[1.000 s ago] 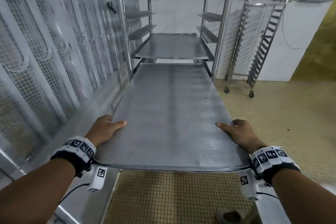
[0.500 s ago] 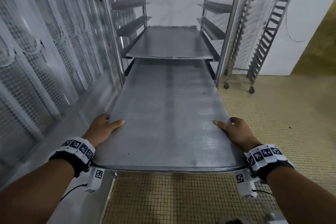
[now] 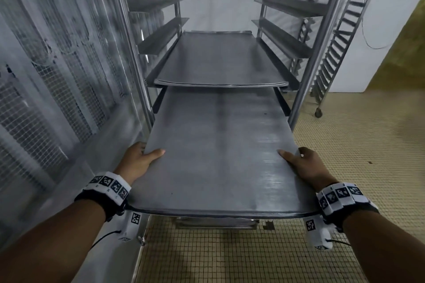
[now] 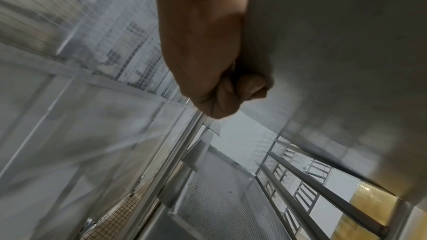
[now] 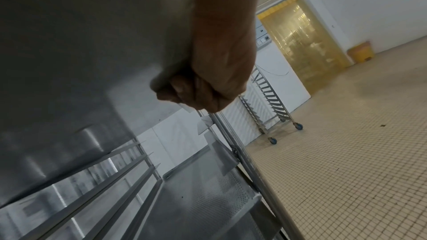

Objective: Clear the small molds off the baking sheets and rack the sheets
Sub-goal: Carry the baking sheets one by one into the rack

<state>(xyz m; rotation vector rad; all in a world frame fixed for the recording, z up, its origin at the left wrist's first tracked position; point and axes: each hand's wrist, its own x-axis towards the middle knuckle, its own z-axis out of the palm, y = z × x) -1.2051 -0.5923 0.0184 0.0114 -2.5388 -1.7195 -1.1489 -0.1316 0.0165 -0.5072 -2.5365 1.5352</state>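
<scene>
A: Where's the sheet (image 3: 220,151) rn?

B: Half in the rack (image 3: 326,37). Far end sits at 12 o'clock, tucked under the sheet already racked (image 3: 216,60), near end hangs out toward the person. No molds on it.

A: Why hold it at the sides?

B: It's wide and flat, so one hand per long edge keeps it level and square to the rails (my guess: a tilt would jam a corner). Left hand (image 3: 140,161) grips the edge at 9 o'clock, right hand (image 3: 305,165) at 3 o'clock, both toward the near end, so there's room to push before the wrists meet the posts.

A: Hand pose?

B: Each thumb lies on top, pointing inward across the metal. Wrist views show the fingers (image 4: 251,87) curled underneath, pressed to the underside, same on the right (image 5: 180,88). So both are closed round the sheet's edge, pinching it thumb over fingers. Forearms run fwd, roughly parallel, wrists outside the sheet's edges.

A: Anything below?

B: A perforated sheet (image 5: 208,198) sits lower in the rack. A second, empty rack (image 3: 333,53) stands at approx 2 o'clock on the tiled floor (image 3: 356,145).
</scene>
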